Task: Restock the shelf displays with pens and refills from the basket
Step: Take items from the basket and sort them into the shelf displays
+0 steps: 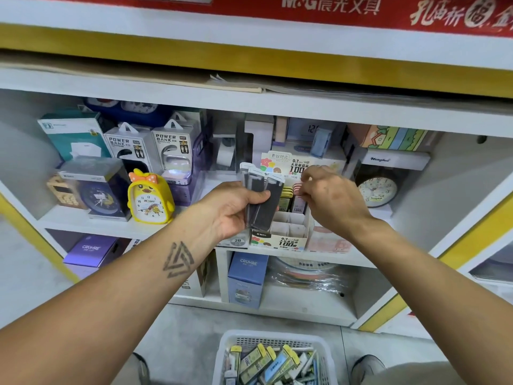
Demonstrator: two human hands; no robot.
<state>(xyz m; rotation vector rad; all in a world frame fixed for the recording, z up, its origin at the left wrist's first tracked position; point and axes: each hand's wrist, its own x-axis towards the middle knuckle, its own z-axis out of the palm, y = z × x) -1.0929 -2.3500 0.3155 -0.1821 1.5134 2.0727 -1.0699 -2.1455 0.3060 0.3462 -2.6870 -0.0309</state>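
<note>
Left hand [236,209] grips three black refill cases [261,201] upright; right hand [333,198] pinches a refill case [298,202] over the display box [280,240]

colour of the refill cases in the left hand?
Black bodies with clear-whitish caps, held in the left hand; refill cases show best in the head view.

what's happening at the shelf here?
A person is restocking pencil lead refills. The left hand grips a fan of dark refill cases. The right hand reaches into the divided cardboard display box on the shelf, fingers curled at the cases already slotted there; whether it pinches one is unclear. The white basket on the floor below holds more refill packs.
</note>
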